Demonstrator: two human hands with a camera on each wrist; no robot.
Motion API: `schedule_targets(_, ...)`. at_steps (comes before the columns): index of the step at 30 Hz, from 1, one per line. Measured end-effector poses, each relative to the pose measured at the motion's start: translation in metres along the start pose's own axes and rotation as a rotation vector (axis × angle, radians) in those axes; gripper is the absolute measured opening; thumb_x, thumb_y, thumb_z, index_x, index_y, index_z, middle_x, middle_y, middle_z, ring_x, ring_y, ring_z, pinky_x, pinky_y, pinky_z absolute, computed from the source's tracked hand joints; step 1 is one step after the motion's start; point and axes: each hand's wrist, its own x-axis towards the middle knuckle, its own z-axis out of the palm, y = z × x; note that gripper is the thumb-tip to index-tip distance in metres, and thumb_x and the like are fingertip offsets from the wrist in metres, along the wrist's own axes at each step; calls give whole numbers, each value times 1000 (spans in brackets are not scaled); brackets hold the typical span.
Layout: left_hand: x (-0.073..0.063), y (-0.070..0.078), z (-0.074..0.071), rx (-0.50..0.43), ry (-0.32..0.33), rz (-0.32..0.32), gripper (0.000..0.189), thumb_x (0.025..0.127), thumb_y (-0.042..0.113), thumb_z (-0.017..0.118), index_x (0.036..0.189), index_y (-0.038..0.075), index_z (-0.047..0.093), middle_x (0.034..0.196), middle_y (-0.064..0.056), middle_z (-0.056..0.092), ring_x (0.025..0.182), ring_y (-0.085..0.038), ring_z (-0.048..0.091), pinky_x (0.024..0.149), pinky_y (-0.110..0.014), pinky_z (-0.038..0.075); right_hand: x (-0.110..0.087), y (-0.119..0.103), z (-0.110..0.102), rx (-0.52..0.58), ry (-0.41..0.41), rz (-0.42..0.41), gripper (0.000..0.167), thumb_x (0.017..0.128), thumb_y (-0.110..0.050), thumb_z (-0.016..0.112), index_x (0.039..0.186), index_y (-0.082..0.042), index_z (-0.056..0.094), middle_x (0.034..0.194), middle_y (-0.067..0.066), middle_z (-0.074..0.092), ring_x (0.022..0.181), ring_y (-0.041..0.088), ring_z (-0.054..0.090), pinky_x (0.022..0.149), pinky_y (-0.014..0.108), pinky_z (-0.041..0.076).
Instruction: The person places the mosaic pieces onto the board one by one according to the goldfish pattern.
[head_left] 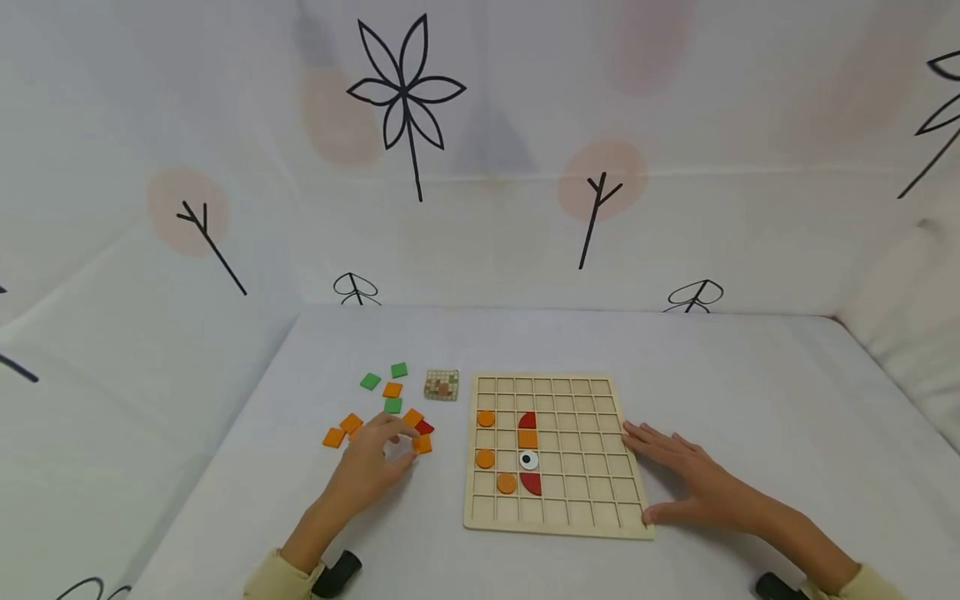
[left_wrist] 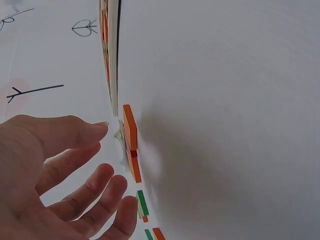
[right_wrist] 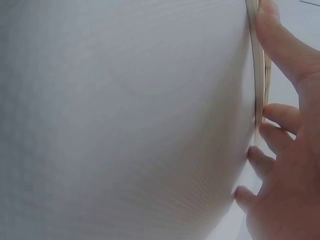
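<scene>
A wooden grid board (head_left: 588,454) lies on the white surface. In its left columns sit three orange round pieces (head_left: 485,459), two red quarter-round pieces (head_left: 531,483), an orange square tile (head_left: 528,438) and a white eye piece (head_left: 528,460). My left hand (head_left: 367,458) hovers beside an orange square tile (head_left: 423,443) left of the board, its thumb and fingers loosely bent and apart. The left wrist view shows a gap between the left hand (left_wrist: 65,185) and the tiles. My right hand (head_left: 705,483) rests against the board's right edge, thumb and fingertips touching it.
Several loose orange and green square tiles (head_left: 371,381) lie around the left hand, with a red piece (head_left: 425,427) among them. A small patterned grid card (head_left: 442,385) lies behind, near the board's far left corner. A white cloth wall (head_left: 487,242) with printed plants stands at the back.
</scene>
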Motion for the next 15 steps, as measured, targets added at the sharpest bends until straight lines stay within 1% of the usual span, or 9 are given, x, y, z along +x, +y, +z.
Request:
schedule_targets(3,-1,-7,-3,-1,5,-38,17,77,10,76,92,14,70,98,2,60,85,-18,55,75,-34,50,0,-1,0,7,-4,10,86,74,-48,74,143,-10,41,150,11,33,140,1,11,104,9,-3)
schedule_targets(8,-2,-18,-6,-1,7,-81,18,77,11,77,94,14,70,101,1,60,89,-19,56,79,-36,50,0,-1,0,10,-8,8,87,74,-48,74,144,-10,40,150,11,33,140,-1,10,103,9,-3)
schedule_targets(11,-2,-25,-10,23,29,-92,20,77,10,77,95,13,70,102,-2,60,90,-20,58,80,-38,51,0,0,0,6,-2,-6,87,74,-47,75,144,-9,40,150,12,33,140,1,11,104,10,-3)
schedule_targets(15,-2,-37,-19,68,50,-87,21,76,8,77,96,10,70,103,-6,60,93,-23,58,83,-41,51,1,0,0,-5,7,-18,87,74,-46,76,144,-9,39,150,12,33,141,3,13,105,10,-2)
